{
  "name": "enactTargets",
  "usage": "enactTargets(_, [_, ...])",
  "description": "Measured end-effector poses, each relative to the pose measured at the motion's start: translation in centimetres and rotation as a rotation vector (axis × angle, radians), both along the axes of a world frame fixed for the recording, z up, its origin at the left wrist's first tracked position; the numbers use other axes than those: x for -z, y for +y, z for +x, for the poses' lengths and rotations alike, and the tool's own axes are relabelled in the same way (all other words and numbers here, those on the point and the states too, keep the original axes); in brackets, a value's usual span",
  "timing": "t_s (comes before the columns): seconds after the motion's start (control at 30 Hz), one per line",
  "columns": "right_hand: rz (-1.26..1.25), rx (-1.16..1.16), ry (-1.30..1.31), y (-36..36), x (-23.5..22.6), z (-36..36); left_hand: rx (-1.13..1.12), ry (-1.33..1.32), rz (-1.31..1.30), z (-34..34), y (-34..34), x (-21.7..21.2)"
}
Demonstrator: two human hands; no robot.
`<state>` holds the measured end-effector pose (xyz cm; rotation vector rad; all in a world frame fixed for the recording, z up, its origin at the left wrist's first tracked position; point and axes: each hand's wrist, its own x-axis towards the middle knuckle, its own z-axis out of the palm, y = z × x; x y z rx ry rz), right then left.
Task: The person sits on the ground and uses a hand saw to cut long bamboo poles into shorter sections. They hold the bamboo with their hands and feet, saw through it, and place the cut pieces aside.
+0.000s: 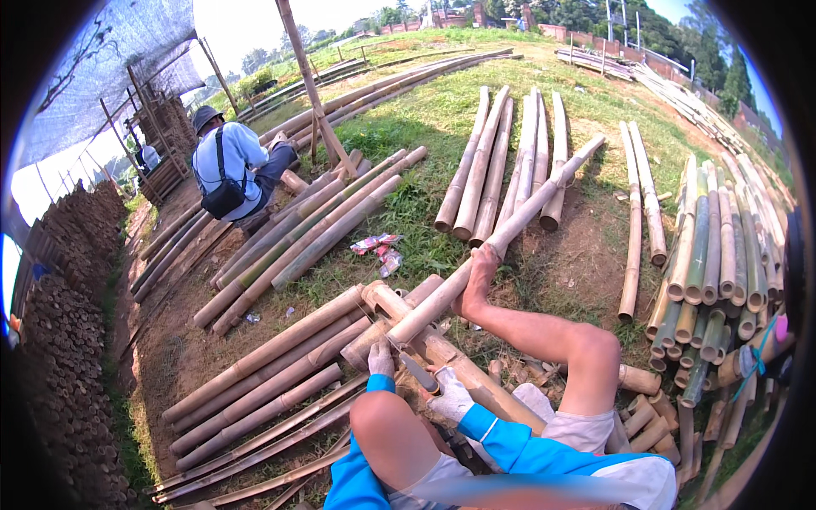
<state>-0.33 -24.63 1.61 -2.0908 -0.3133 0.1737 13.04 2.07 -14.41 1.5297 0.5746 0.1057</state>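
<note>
A long pale bamboo pole slopes from near me up to the far right, its near end resting across a thicker bamboo log. My left hand, in a whitish glove, grips the pole's near end. My right hand, also gloved, is closed round the handle of a knife. Its grey blade points toward the pole's near end, just right of my left hand. My bare right foot presses against the pole farther along, with that knee bent out to the right.
Several bamboo poles lie to my left, others ahead on the grass. A bamboo stack rises at right, with short offcuts beside me. A person in a hat sits at far left. Plastic wrappers lie on the ground.
</note>
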Motion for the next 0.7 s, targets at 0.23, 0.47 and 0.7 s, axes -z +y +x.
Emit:
enactTargets(0.23, [0.348,-0.051,0.020,1.1,-2.1,0.6,-0.207,-0.221,-0.095,-2.9,-3.7,-3.5])
enactTargets(0.47, [0.308,-0.001,-0.058,0.9,-0.9,0.3,-0.236,-0.176,-0.008,-3.6,-4.7,-6.1])
enactTargets(0.7, [0.284,-0.040,0.051,0.7,-1.1,0.4,-0.314,-0.139,-0.032,-5.0,-6.0,-8.7])
